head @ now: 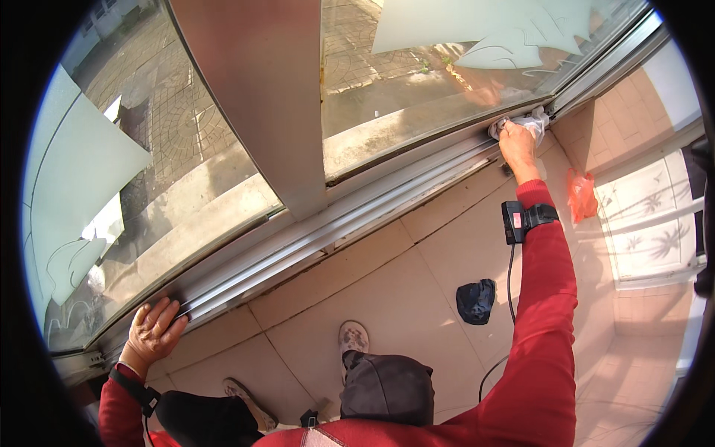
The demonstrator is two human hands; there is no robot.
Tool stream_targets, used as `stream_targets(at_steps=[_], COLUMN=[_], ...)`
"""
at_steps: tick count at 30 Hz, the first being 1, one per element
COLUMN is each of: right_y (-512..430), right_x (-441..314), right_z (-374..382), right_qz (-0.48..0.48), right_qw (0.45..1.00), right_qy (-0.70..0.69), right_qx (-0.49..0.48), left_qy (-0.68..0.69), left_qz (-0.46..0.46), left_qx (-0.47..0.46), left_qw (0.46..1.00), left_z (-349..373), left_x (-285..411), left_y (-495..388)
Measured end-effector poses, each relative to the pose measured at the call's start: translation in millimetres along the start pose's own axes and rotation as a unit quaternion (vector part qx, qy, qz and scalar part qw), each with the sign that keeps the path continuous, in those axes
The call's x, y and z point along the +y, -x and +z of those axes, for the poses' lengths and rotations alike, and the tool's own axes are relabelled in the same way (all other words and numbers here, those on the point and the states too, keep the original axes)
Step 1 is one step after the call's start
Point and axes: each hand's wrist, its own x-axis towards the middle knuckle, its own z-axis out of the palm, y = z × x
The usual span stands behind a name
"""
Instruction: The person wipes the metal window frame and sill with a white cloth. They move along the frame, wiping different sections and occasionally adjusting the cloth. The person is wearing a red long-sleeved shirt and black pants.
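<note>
My right hand (518,146) grips a crumpled white cloth (536,123) and presses it at the right end of the metal sliding-door track (385,195), close to the frame corner. At the lower left, my left hand (153,335) rests on the frame and track with its fingers spread, holding nothing. Between the hands runs the ridged track, below glass panes (391,112) that bear frosted patterns. A wide metal upright (262,100) stands between the panes. Something small and dark lies on the floor under my right wrist, partly hidden.
A crumpled black plastic bag (476,302) lies on the tiled floor (363,279). A red plastic bag (582,195) is at the right, near the tiled wall. My shoes and knees are below the track. A black cable hangs from the device on my right forearm.
</note>
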Motion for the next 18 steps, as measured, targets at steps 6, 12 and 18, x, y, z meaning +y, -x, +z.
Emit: stream_targets(at_steps=[6,12,18], right_y=[56,126,180], right_x=[-77,-169,-249], right_z=[-25,-48,-76], right_qz=[-0.079,-0.152,-0.222], right_qw=[0.995,0.972,0.943], right_qy=[-0.050,-0.168,-0.247], right_qx=[0.019,0.062,-0.011], left_qy=[0.000,0.023,0.040], left_qz=[-0.007,-0.001,-0.004], left_qx=[0.005,0.018,0.046], left_qw=[1.000,1.000,0.998], left_z=[3,-3,-6], left_x=[2,3,4], left_y=[2,-3,-2])
